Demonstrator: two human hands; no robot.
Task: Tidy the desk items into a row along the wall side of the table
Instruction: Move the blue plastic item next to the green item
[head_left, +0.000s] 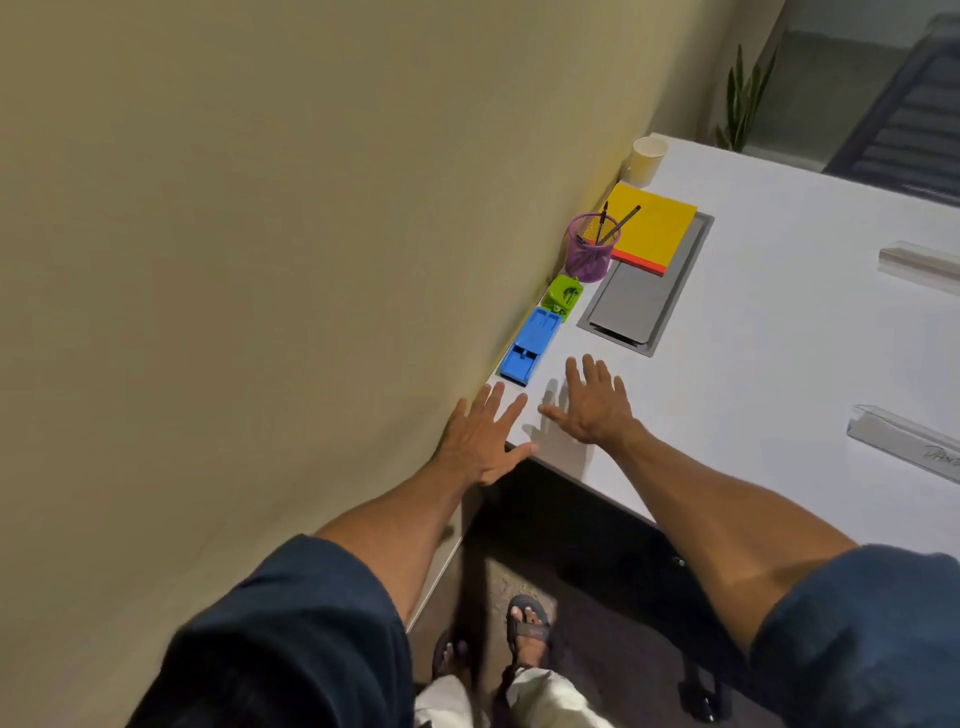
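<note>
Against wall (260, 208) — blue holder (530, 345), long axis wall-parallel

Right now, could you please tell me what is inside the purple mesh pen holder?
At least two dark pens lean inside the purple mesh pen holder, tops poking above its rim. The mesh hides the bottom, so anything small lying there cannot be seen.

A single wide-angle camera on the person's head looks forward and steeply down from standing height, close over the near corner of the tabletop (753, 364). The view is rolled. The wall (260, 208) fills 8 to 12 o'clock, the tabletop runs off toward 2 o'clock, and sandalled feet (530, 623) show at 6 o'clock. The left hand (483, 441) and right hand (592, 405) sit near centre.
</note>
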